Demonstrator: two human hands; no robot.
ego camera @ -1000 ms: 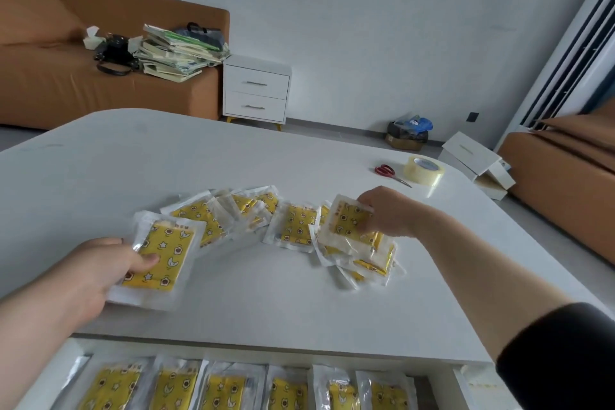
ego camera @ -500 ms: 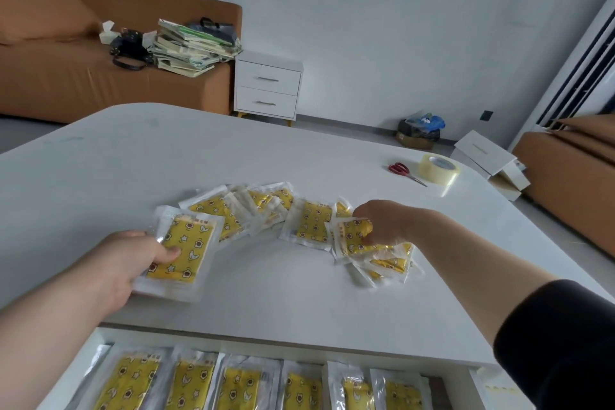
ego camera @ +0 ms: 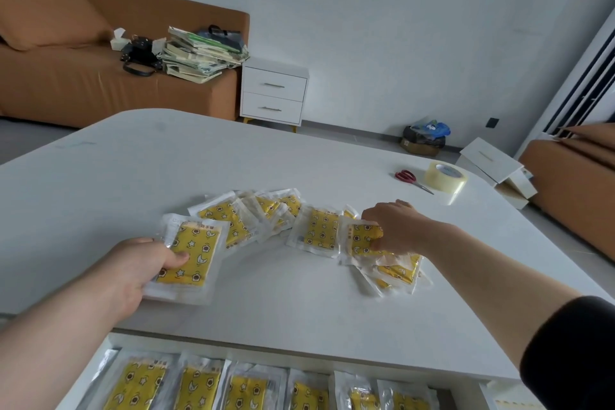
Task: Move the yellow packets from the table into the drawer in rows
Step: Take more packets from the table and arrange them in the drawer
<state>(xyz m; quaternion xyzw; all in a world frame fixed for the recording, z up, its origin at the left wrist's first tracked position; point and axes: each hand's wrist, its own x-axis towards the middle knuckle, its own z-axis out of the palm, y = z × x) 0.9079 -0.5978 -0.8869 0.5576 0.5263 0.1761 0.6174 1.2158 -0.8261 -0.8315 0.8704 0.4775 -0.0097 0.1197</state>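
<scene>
- The open drawer (ego camera: 85,379) sits nearest, under the front edge of the desk (ego camera: 299,309). It holds a row of yellow packets (ego camera: 196,386) lying side by side, six in view, their lower ends cut off by the frame.
- The left hand (ego camera: 133,273) is above the near left of the desk. Its fingers are curled under a held packet (ego camera: 194,253) and its thumb is pressed on the yellow face (stars, moons and flowers printed on it, inside a clear wrapper).
- The right hand (ego camera: 396,226) reaches over the right side of the desk. Its fingers are bent down and pinch the top packet (ego camera: 361,238) of a loose pile (ego camera: 399,271) that lies on the desk beneath it.
- Between the hands, a fan of packets (ego camera: 239,220) overlaps across the desk, and one single packet (ego camera: 316,231) lies just left of the right hand.
- Farther right on the desk, red-handled scissors (ego camera: 411,179) lie just beside a roll of clear tape (ego camera: 446,176).
- Beyond the desk, a white nightstand (ego camera: 273,93) stands against the wall beside a brown sofa (ego camera: 66,83), which carries a stack of books (ego camera: 203,53) and a black bag (ego camera: 139,53).
</scene>
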